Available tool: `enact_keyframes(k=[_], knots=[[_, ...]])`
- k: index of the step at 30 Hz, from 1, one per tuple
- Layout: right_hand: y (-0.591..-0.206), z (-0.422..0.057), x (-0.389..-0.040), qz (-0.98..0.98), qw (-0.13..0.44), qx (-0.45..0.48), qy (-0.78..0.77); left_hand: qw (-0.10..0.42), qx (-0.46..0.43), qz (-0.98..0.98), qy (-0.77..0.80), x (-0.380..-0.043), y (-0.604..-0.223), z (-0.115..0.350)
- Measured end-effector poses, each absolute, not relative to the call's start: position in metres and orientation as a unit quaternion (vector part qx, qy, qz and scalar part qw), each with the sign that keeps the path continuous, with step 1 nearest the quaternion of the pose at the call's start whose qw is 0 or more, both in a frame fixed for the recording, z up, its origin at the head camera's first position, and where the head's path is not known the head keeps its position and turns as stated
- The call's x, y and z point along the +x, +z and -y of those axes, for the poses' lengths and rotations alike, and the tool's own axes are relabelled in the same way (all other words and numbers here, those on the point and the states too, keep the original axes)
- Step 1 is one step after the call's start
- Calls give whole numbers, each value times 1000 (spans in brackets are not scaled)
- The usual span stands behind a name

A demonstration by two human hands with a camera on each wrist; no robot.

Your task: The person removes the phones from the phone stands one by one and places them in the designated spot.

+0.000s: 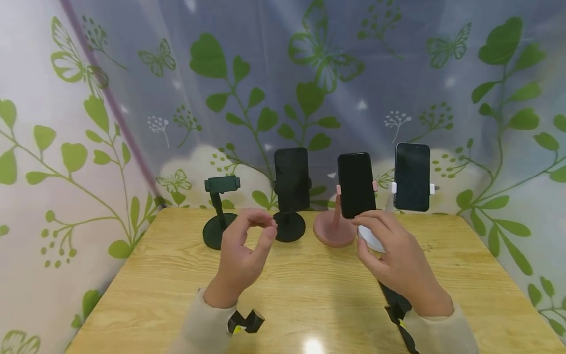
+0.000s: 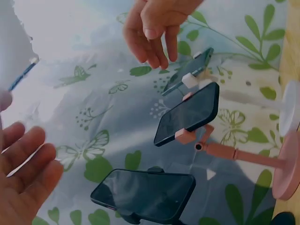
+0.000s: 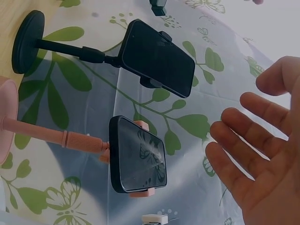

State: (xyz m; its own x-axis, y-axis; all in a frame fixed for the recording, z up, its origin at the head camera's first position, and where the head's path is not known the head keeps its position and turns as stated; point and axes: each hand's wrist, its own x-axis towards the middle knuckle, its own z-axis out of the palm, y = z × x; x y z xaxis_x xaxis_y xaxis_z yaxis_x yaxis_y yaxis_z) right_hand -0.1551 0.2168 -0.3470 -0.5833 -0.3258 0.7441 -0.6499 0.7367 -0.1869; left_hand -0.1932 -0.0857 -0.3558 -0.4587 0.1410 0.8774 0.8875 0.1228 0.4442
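Observation:
My left hand (image 1: 239, 258) hovers over the table with fingers loosely bent and nothing in them, in front of a dark green phone stand (image 1: 222, 185) that bears no phone. My right hand (image 1: 400, 258), also holding nothing, hangs in front of the pink stand (image 1: 334, 236) and partly hides the white stand's base (image 1: 370, 239). A phone (image 1: 356, 184) sits clamped in the pink stand. Another phone (image 1: 292, 179) is held by the black stand (image 1: 289, 231), and a third phone (image 1: 412, 177) by white clamp arms. In the right wrist view, the right hand's fingers (image 3: 243, 154) are spread, apart from the phones.
The stands stand in a row along the back of the wooden table (image 1: 300, 305). Close behind them hangs a curtain (image 1: 265, 98) printed with leaves and butterflies. Straps with small black devices (image 1: 247, 322) are on both wrists.

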Motion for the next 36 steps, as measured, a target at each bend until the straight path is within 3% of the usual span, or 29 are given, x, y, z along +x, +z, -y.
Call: enact_keyframes(k=[14,21,29,36], knots=[[-350,-210,-154,865,338,290,229,267,-368,760,-464,-191,-367,82],[-350,-207,-157,858,347,303,229,267,-372,774,-437,-192,-365,80],[-351,-205,-153,871,320,295,230,261,-369,793,-409,-192,-365,82],[-350,-200,-154,856,351,316,212,235,-363,810,-396,-193,-363,83]])
